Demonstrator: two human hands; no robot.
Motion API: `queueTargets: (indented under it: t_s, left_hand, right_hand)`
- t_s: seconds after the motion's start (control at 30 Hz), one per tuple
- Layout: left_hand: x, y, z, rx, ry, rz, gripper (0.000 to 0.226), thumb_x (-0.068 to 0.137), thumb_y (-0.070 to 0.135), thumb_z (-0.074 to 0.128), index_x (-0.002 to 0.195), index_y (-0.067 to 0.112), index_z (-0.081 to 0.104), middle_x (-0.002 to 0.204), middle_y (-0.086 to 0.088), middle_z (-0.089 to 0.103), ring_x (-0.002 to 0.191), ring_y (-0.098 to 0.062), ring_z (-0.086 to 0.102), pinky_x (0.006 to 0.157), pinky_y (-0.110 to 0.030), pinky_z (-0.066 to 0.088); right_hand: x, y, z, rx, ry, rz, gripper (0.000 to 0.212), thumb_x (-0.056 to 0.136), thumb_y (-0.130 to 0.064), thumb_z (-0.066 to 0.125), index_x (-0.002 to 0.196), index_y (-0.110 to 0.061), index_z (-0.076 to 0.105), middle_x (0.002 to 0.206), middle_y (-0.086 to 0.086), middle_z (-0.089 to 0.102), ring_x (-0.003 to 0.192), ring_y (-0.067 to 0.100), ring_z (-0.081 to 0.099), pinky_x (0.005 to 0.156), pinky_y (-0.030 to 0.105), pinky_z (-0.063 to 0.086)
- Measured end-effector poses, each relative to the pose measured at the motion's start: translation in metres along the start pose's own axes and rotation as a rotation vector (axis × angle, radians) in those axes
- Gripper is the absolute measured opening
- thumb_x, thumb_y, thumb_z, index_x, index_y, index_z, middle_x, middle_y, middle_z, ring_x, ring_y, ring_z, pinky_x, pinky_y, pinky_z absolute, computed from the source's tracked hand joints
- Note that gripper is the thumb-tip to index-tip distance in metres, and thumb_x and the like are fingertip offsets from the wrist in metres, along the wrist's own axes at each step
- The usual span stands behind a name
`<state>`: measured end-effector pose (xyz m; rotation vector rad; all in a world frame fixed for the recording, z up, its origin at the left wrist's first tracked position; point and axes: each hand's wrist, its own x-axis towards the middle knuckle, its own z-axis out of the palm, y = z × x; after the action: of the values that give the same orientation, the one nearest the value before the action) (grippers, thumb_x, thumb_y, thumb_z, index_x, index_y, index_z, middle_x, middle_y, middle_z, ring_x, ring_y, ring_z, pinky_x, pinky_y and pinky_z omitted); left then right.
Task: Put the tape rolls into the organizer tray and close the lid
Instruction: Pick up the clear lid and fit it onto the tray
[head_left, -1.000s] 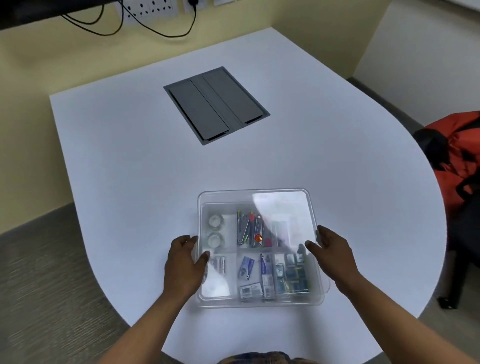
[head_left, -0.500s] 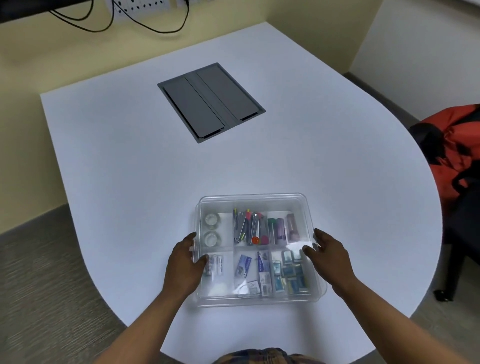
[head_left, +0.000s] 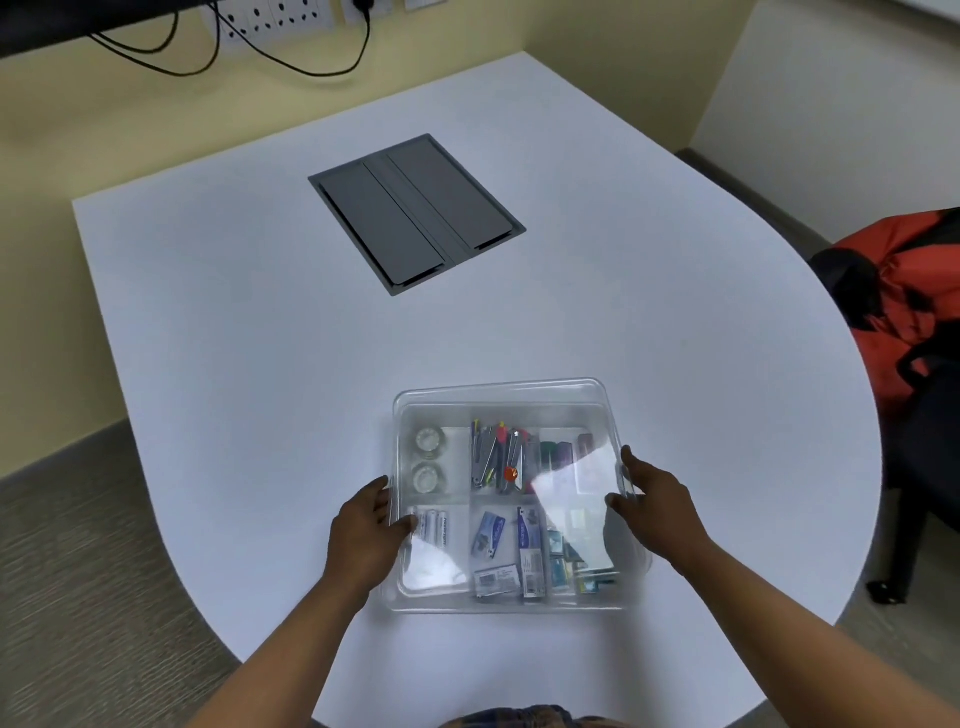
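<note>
The organizer tray, a clear plastic box with internal dividers, rests on the white table near its front edge, and all positions below are given relative to this tray. The left hand lies against the tray's left side, fingers spread, with the thumb hooked over the rim onto the clear lid. The right hand lies against the tray's right side, fingers likewise spread and touching the lid's edge. The lid covers the tray and shows a bright reflection over its right half; whether it is fully seated on the rim cannot be determined from this view. Through the lid, batteries occupy the tray's front-left compartment and small packaged items fill the front-right compartments. Two tape rolls sit one behind the other in the rear-left compartment, with metal tools in the compartment just to their right. Well beyond the tray's far side, a grey cable hatch is set flush into the table. To the tray's far right, off the table, lies an orange and black bag.
</note>
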<state>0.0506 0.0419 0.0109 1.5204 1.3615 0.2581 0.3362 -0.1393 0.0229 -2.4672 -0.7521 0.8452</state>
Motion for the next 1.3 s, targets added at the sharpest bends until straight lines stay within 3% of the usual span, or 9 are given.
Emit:
queueTargets:
  t_s: [0.13,0.37,0.6,0.83,0.9,1.0,1.1,1.17,1.3]
  left_hand:
    - [0.004,0.006,0.001,0.014,-0.014,0.014,0.055,0.074,0.010,0.078,0.124,0.018,0.057,0.108,0.000,0.069,0.098,-0.017,0.065,0.090,-0.034,0.050]
    - [0.001,0.005,0.001,0.068,0.077,0.014,0.050,0.075,0.024,0.079,0.121,0.023,0.060,0.096,0.001,0.064,0.084,-0.016,0.063,0.080,-0.029,0.049]
    - [-0.002,-0.005,-0.006,0.018,0.024,-0.027,0.047,0.075,0.018,0.078,0.120,0.021,0.062,0.097,0.000,0.065,0.084,-0.020,0.065,0.078,-0.031,0.050]
    - [-0.011,-0.021,-0.015,0.004,-0.094,-0.045,0.069,0.073,0.021,0.080,0.134,0.029,0.047,0.106,-0.002,0.063,0.092,-0.012,0.062,0.075,-0.026,0.048]
    - [-0.013,-0.022,-0.016,0.038,-0.081,-0.015,0.080,0.073,0.023,0.081,0.140,0.030,0.038,0.120,-0.001,0.057,0.090,-0.015,0.064,0.077,-0.029,0.049]
    - [-0.011,-0.014,-0.025,0.377,-0.116,0.201,0.099,0.071,0.037,0.080,0.148,0.035,0.018,0.154,0.007,0.025,0.121,-0.013,0.051,0.091,-0.029,0.045]
    - [-0.003,-0.007,-0.038,0.770,-0.352,0.404,0.130,0.053,0.061,0.079,0.148,0.039,-0.007,0.153,0.027,-0.021,0.138,0.006,0.004,0.106,-0.025,0.030]
    - [-0.001,-0.006,-0.039,0.929,-0.444,0.435,0.140,0.046,0.063,0.080,0.147,0.034,-0.013,0.148,0.026,-0.032,0.140,0.004,-0.006,0.109,-0.026,0.030]
    - [-0.003,-0.005,-0.031,0.968,-0.393,0.443,0.144,0.046,0.054,0.086,0.148,0.028,-0.013,0.147,0.020,-0.036,0.145,-0.006,0.003,0.107,-0.027,0.033]
  right_hand:
    - [0.009,-0.009,-0.003,0.016,0.024,0.031,0.071,0.084,-0.018,0.071,0.148,-0.018,0.039,0.139,0.009,0.057,0.127,0.025,0.054,0.104,0.032,0.039]
    - [-0.003,-0.004,-0.004,0.059,0.143,0.071,0.054,0.086,-0.021,0.070,0.138,-0.018,0.053,0.107,0.004,0.069,0.096,0.025,0.063,0.088,0.032,0.044]
    - [-0.017,0.003,0.004,0.123,0.108,0.081,0.054,0.083,-0.011,0.071,0.134,-0.022,0.058,0.116,0.003,0.067,0.091,0.021,0.066,0.084,0.029,0.046]
    - [-0.027,0.011,0.008,0.170,0.057,0.110,0.056,0.087,-0.008,0.064,0.137,-0.032,0.051,0.102,-0.001,0.071,0.090,0.022,0.065,0.079,0.034,0.049]
    - [-0.029,0.009,0.007,0.093,0.049,0.071,0.058,0.088,-0.009,0.063,0.140,-0.029,0.047,0.113,0.003,0.069,0.096,0.023,0.064,0.084,0.036,0.050]
    - [-0.030,-0.002,-0.002,-0.293,-0.072,-0.105,0.089,0.081,-0.018,0.071,0.153,-0.024,0.019,0.159,0.007,0.026,0.122,0.026,0.053,0.090,0.037,0.049]
    - [-0.029,-0.008,-0.005,-0.629,-0.268,-0.244,0.140,0.061,-0.045,0.085,0.151,-0.025,-0.019,0.161,-0.003,-0.022,0.151,0.023,0.002,0.112,0.040,0.036]
    - [-0.030,-0.006,-0.002,-0.737,-0.353,-0.272,0.152,0.053,-0.054,0.087,0.148,-0.017,-0.026,0.157,0.000,-0.030,0.149,0.024,-0.015,0.118,0.039,0.024]
    - [-0.028,-0.002,0.005,-0.718,-0.354,-0.258,0.156,0.050,-0.054,0.089,0.149,-0.015,-0.025,0.157,0.000,-0.030,0.149,0.024,-0.015,0.117,0.038,0.026]
